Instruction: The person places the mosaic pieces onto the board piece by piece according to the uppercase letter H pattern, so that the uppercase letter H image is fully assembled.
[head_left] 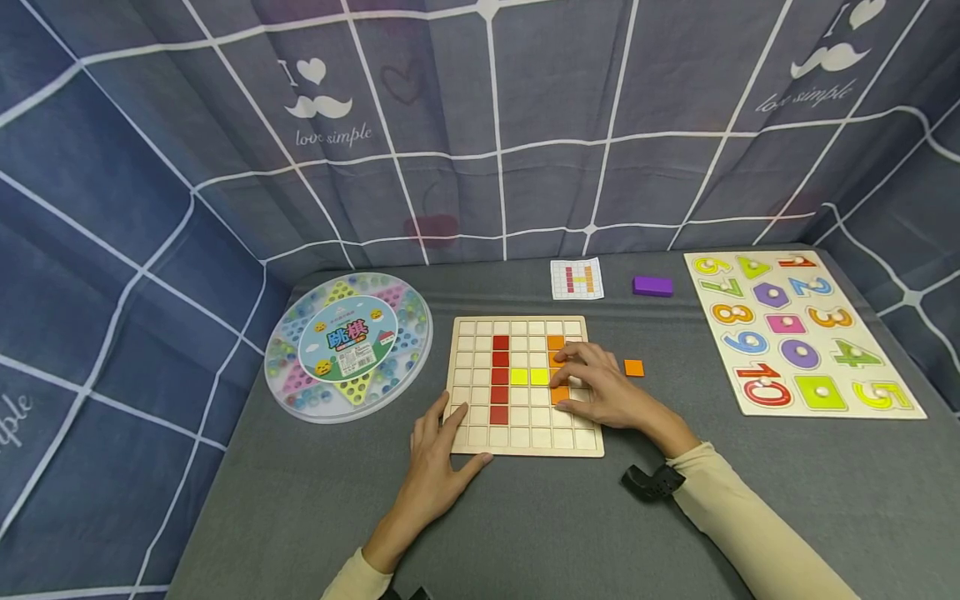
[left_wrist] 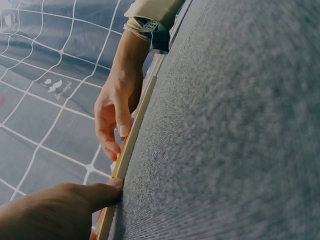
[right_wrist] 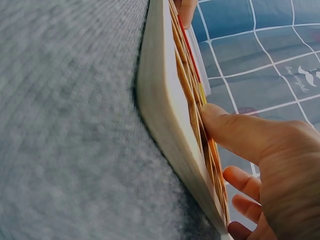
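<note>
A square wooden grid board (head_left: 468,437) lies on the grey cloth. It carries a column of red tiles (head_left: 499,377), two yellow tiles (head_left: 529,377) beside it, and a column of orange tiles (head_left: 556,342) partly covered by my right hand (head_left: 603,387). That hand's thumb and index finger sit at opposite edges of a low orange tile (head_left: 559,395) in its cell, pinching it. My left hand (head_left: 438,467) rests at the board's lower left corner, fingers spread along the edge; its thumb (left_wrist: 107,194) touches the front edge in the left wrist view.
One loose orange tile (head_left: 633,367) lies right of the board. Behind are a pattern card (head_left: 577,279) and a purple block (head_left: 652,287). A round Chinese checkers box (head_left: 348,346) stands left; a number puzzle board (head_left: 761,337) lies right. A patterned curtain (head_left: 450,125) hangs behind.
</note>
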